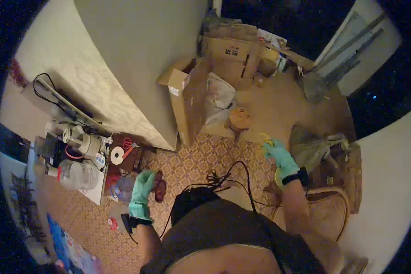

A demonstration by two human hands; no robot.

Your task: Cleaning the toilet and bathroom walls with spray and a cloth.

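The right hand [280, 158] pinches a yellow cord [262, 135]; the left hand [144, 185] curls, contents unclear, near the bench [95, 193] edge. Patterned floor [203, 154] stretches between them.

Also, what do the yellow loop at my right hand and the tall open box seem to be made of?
Yellow loop: perhaps plastic or rubber, being thin and curved; finish unclear.
Open box: very likely cardboard, matte, from its brown colour and stiff folded flaps.
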